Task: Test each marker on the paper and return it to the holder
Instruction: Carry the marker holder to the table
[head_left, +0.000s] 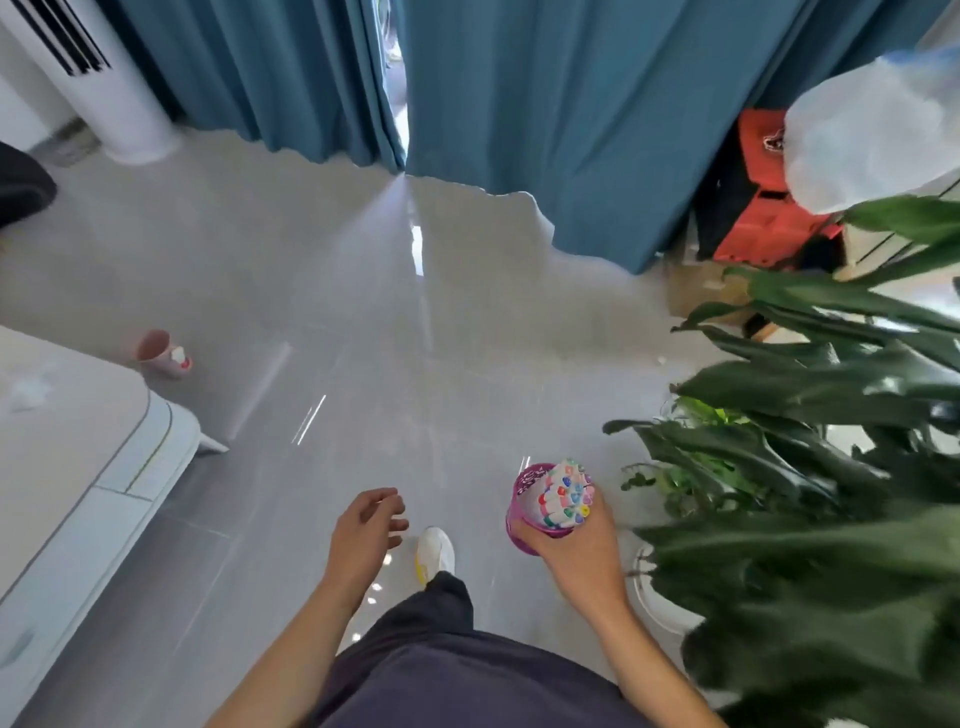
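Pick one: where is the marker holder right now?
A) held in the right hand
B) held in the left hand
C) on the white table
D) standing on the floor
A: the right hand grips the purple marker holder, with the markers inside; the left hand holds nothing.

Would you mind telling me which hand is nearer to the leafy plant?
Right. The right hand, gripping the marker holder, is just left of the plant; the left hand hangs empty farther left, beyond the shoe.
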